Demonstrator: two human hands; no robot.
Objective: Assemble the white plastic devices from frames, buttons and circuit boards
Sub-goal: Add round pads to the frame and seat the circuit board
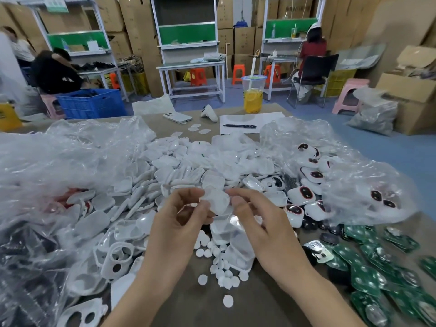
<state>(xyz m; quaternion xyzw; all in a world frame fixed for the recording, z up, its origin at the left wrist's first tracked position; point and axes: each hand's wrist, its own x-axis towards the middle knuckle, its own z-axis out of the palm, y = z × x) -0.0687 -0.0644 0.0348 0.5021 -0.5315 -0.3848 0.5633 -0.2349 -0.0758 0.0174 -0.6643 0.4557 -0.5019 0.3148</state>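
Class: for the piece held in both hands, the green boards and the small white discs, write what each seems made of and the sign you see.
Piece: milky, semi-glossy plastic, probably moulded; light shines off its smooth rounded face.
Boards: glossy green circuit-board laminate with silvery metal parts; bright reflections show.
Discs: matt white, thin and flat; perhaps foam or paper, unclear.
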